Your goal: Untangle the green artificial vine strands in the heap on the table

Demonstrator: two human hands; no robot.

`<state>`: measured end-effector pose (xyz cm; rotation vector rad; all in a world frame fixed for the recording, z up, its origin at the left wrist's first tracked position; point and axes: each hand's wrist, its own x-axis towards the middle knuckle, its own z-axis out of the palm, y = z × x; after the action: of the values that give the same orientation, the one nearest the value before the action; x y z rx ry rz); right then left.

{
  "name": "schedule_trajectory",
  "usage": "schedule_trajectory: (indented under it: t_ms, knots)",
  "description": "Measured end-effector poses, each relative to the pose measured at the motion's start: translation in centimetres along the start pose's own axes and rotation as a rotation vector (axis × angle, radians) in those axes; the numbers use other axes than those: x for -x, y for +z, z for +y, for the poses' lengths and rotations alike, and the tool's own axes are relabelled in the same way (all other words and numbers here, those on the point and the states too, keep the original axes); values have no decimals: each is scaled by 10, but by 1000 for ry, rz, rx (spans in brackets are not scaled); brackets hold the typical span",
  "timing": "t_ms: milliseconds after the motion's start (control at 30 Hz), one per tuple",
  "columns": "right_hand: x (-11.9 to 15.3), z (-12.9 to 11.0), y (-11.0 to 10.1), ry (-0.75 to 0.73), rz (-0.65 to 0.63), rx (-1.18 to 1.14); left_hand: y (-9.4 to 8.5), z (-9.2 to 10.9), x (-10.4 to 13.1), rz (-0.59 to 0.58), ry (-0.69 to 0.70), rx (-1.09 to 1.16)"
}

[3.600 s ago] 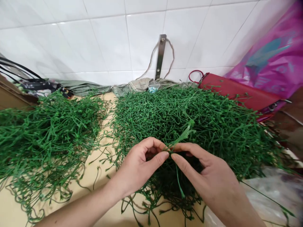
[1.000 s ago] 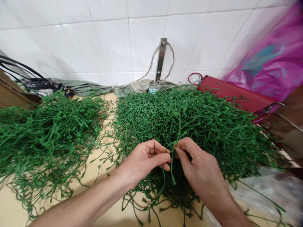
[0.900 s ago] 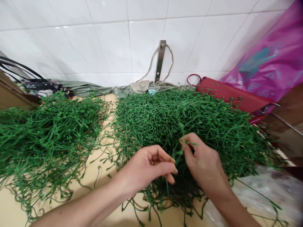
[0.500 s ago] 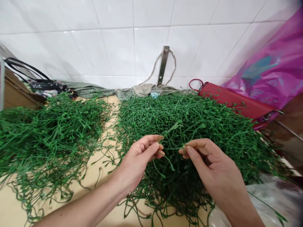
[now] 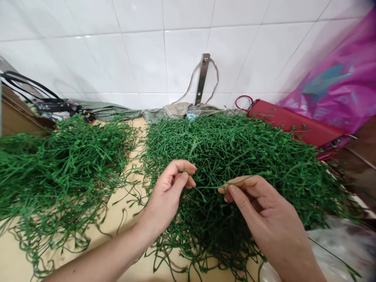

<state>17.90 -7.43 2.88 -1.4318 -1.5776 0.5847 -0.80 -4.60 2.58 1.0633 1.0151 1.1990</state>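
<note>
Between my two hands runs a thin green artificial plant stem (image 5: 209,187). My left hand (image 5: 172,188) pinches its left part between thumb and fingers, with a short loose end hanging below. My right hand (image 5: 261,211) pinches the stem between thumb and forefinger, and its far end sticks out over the knuckles to the right. Under both hands spreads a thick heap of similar green stems (image 5: 217,145) with small leafy tips. The exact grip inside my left fingers is partly hidden.
A second heap of green stems (image 5: 79,156) lies left on the tan tabletop (image 5: 117,215). A red purse (image 5: 296,121) and a pink plastic bag (image 5: 335,86) stand at back right. Clear plastic (image 5: 337,246) is near right. Behind is a tiled wall (image 5: 141,58) with a metal bracket (image 5: 202,80).
My left hand has shifted left and slightly up; my right hand stays nearly in place. The stem's right end now lies over my right hand.
</note>
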Motion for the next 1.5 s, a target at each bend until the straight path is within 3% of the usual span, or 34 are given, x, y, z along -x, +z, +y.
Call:
schedule_trajectory:
  t_ms: [133, 400, 733, 833, 900, 967, 1133, 1233, 1367, 1500]
  knots:
    - [3, -1, 4, -54, 59, 69, 2, 2, 5, -180, 62, -298]
    - [4, -3, 14, -230, 70, 160, 7, -3, 5, -149, 87, -344]
    - [0, 8, 17, -419, 131, 389, 11, 1, 5, -233, -162, -308]
    - [-8, 10, -2, -325, 286, 522, 12, 0, 10, -240, -232, -312]
    - [-11, 9, -16, -167, 356, 579, 12, 0, 13, -245, -238, -304]
    - [-12, 7, -24, -110, 374, 593, 13, -1, 14, -224, -172, -265]
    - [-12, 4, -20, -269, 381, 507, 6, 5, 12, -132, 148, -289]
    - [-11, 3, -16, -311, 411, 488, 1, 8, 8, -154, 149, -198]
    - [-5, 2, -7, -400, 312, 377, 0, 8, 5, -281, -1, 162]
    - [0, 0, 3, -288, 92, 180, 2, 6, 7, -373, -45, 248]
